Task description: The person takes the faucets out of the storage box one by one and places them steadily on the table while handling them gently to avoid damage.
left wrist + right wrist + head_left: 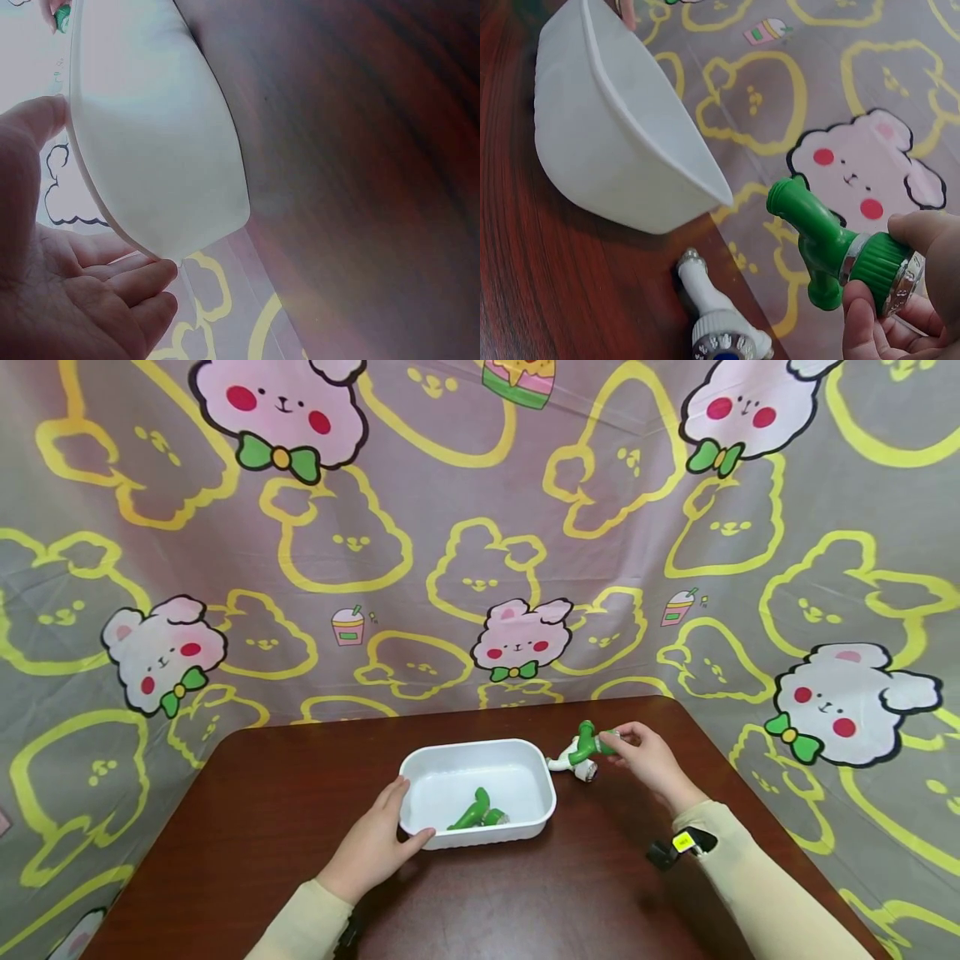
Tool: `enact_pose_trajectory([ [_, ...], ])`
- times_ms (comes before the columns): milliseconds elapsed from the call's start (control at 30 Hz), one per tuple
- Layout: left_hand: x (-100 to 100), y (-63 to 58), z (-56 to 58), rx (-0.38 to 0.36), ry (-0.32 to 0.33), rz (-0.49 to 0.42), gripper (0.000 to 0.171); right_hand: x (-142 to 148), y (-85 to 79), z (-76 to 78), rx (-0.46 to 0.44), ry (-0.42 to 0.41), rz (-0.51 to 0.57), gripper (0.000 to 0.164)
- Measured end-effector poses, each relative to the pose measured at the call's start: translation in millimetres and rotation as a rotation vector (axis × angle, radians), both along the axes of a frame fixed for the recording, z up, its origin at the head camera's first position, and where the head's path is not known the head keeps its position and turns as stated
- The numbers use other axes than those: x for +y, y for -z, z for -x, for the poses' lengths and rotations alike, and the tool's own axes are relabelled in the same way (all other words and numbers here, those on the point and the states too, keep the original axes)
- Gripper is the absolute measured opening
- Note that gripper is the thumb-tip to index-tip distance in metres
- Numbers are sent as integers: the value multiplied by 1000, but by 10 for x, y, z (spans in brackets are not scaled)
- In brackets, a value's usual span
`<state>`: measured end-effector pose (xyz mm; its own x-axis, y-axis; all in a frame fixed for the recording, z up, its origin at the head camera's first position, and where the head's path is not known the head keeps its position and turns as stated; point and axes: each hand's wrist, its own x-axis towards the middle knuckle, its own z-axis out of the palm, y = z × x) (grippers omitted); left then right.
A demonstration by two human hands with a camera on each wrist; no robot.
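My right hand (pixel 654 764) pinches a green plastic tap (pixel 826 244) by its ribbed, silver-ringed end, between thumb and fingers. The tap is held up to the right of a white plastic basin (pixel 480 838). Beneath it, a white tap (pixel 718 311) with a blue centre on its knob lies on the table. My left hand (pixel 369 850) holds the basin's near left corner, thumb at the front rim and fingers at the left side. Inside the basin, near its front wall, lies another green piece (pixel 471 812) like the tap, partly hidden by the rim.
The dark reddish-brown wooden table (pixel 247 835) carries the basin near its middle. A cartoon-patterned cloth (pixel 420 552) hangs behind the table and along both sides.
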<state>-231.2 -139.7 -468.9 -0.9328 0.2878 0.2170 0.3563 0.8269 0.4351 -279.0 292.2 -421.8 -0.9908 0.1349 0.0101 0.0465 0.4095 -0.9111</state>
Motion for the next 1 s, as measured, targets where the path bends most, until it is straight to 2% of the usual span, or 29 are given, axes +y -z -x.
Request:
enact_pose_trajectory([
  [200,5,4,6,-2,2,2,88,112,99,-6,-48,38,20,46],
  [533,11,5,-5,14,6,-6,88,279,229,-37,-79,73,46,48],
  [1000,-2,7,-4,23,18,-2,86,332,350,-125,-117,41,4,44],
])
